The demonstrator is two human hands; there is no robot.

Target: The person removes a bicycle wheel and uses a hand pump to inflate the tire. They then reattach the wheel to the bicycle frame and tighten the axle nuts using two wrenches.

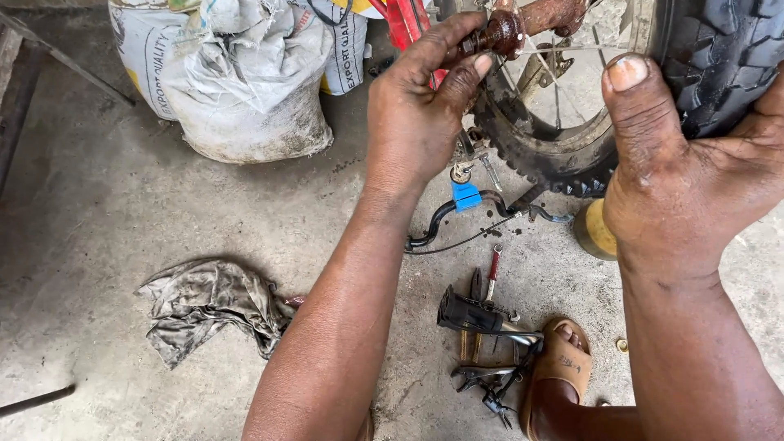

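Note:
My left hand (416, 106) reaches up to the top middle, its fingertips closed on the rusty hub end (500, 33) of a small bicycle wheel. At the right, my right hand (686, 175) grips the black knobby tyre (714, 49), thumb pointing up along its side. Between the hands I see spokes and the tyre's lower arc (543, 159). The wheel hangs above the concrete floor. A red frame part (404, 20) shows behind my left hand.
On the floor lie a black bent bar with a blue clip (465, 196), several hand tools (486, 327) and a dirty grey rag (208, 302). White sacks (237, 73) stand at the back left. My sandalled foot (563, 359) rests by the tools, and a yellowish can (594, 233) stands behind it.

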